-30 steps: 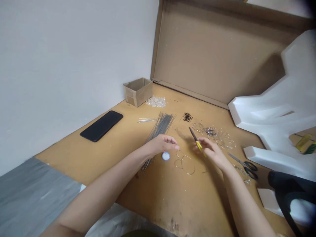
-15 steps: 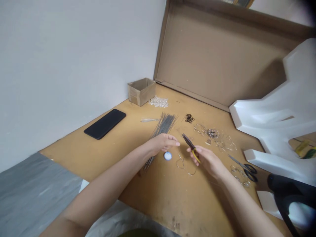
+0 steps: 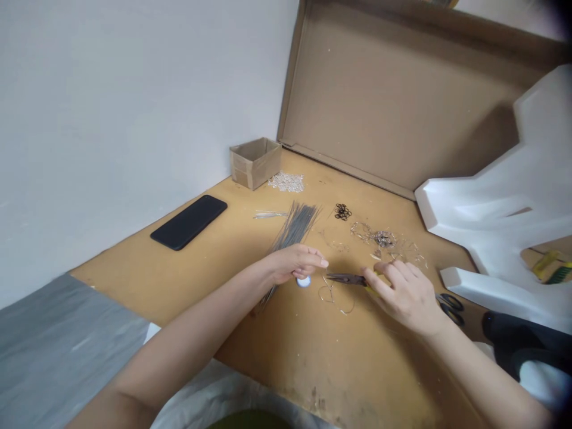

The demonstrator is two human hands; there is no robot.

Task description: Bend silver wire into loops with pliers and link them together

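Nearest, both forearms reach over the bare front of the table (image 3: 357, 357). Above it the thin wire loops (image 3: 331, 293) dangle at or just over the surface, between the hands and toward the person; whether they touch the wood I cannot tell. Their upper end seems pinched by the left hand (image 3: 298, 262), thumb and forefinger together. The right hand (image 3: 404, 293) is closed round the handles of the pliers (image 3: 347, 279), whose tips point at the wire just below the left fingertips; whether they grip it is too small to tell.

The likeliest trouble is here: a nip slightly too high could catch a fingertip, because tips and fingers are so close. A loose pinch could let the wire twist or drop, being so fine, and too hard a squeeze could kink it.

The round white cap (image 3: 304, 282) sits just under the left hand, beside the wire bundle (image 3: 295, 226) that runs beneath that hand and wrist; a dropped wrist could spread the strands. Right of the right hand lie the scissors (image 3: 450, 307). Farther off are the wire tangle (image 3: 384, 239), where loose loops could snag, and the black rings (image 3: 343, 212).
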